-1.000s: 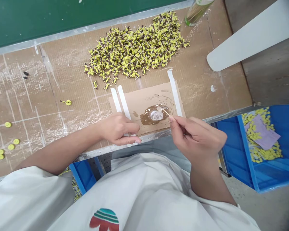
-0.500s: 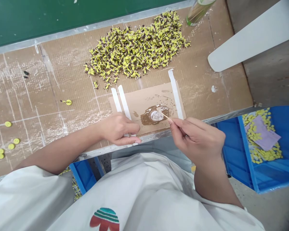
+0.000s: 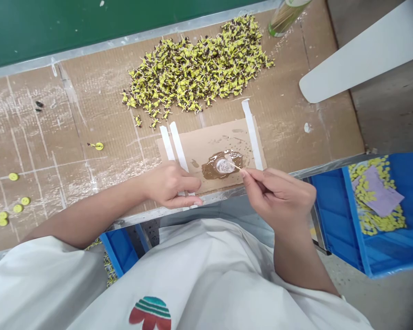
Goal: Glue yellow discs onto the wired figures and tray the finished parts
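My right hand (image 3: 278, 195) pinches a toothpick (image 3: 236, 167) between thumb and fingertips. The stick's far end reaches a small round clear piece (image 3: 224, 166) lying in a wet, glossy brown puddle (image 3: 209, 170). That puddle spreads over a cardboard sheet (image 3: 206, 135) fixed down with strips of white tape (image 3: 252, 133). My left hand (image 3: 174, 184) rests at the sheet's lower left corner by the table edge, thumb and index finger apart, with nothing visible between them. Beyond the sheet lies a heap of tiny yellow figures with dark heads (image 3: 199, 68).
Yellow discs (image 3: 25, 200) lie scattered at left, near one disc with a figure on it (image 3: 98, 146). A clear jar of sticks (image 3: 285, 18) stands at the back right, beside a white slab (image 3: 351, 59). Below the table's right side, a blue bin (image 3: 382, 256) holds yellow pieces.
My right hand has shifted slightly left, keeping the toothpick at the clear piece. The left hand stays in place. The whole view has moved very slightly.
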Tool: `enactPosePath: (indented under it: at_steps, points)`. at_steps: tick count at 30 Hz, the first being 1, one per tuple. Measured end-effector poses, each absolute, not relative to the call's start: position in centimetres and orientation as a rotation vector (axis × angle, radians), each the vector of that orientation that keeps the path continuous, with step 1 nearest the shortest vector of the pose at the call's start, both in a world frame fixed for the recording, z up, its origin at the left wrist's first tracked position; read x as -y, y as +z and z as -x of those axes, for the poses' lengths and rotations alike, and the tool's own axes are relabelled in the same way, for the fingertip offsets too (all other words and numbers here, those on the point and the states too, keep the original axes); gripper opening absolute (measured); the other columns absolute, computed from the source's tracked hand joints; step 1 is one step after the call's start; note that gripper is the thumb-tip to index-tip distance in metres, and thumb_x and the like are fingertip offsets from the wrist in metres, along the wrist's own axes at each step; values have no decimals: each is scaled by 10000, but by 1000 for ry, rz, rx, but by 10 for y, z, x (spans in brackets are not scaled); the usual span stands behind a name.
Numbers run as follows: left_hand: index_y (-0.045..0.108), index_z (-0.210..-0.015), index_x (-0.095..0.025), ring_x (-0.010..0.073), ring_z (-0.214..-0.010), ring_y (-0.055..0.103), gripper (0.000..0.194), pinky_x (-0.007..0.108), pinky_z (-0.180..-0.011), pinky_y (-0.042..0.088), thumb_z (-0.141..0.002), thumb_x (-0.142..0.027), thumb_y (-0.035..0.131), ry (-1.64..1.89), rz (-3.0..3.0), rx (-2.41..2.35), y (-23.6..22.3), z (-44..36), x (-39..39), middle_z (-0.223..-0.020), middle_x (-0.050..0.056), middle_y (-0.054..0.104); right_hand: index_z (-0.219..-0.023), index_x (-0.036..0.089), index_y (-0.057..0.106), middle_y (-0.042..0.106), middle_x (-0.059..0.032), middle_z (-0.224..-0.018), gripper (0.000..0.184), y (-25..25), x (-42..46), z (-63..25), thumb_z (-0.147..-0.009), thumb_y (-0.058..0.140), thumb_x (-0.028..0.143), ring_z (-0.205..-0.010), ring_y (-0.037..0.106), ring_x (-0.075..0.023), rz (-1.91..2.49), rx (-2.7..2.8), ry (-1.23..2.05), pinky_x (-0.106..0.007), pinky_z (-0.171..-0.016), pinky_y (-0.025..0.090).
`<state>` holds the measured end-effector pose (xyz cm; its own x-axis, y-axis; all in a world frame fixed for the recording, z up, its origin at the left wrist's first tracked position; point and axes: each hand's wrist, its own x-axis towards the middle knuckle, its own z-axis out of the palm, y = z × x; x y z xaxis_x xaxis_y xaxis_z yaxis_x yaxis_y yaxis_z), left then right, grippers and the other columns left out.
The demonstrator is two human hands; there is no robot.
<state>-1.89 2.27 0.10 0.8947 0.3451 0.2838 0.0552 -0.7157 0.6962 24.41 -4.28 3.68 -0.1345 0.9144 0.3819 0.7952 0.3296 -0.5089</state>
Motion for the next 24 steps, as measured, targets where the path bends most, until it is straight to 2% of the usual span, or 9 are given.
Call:
enactPosePath:
  at_steps: [14,24]
  points:
    - [491,-749,-210,131,-466,532,287,296,-453,316,-967,-396,517,514,-2343,-282,1,19,-23,-549,-17,545,-810,212,766,559,27,-587,55,26,42,-245,-849,727,212,-531,498,-100,1557,1613,653,-250,-514,401]
    - [492,-756,-214,131,-481,544,291,293,-460,321,-970,-409,507,486,-2343,-289,0,20,-22,-562,-14,554,-782,223,760,594,24,-601,58,30,43,-241,-837,741,232,-554,521,-108,1615,1579,608,-251,-517,415]
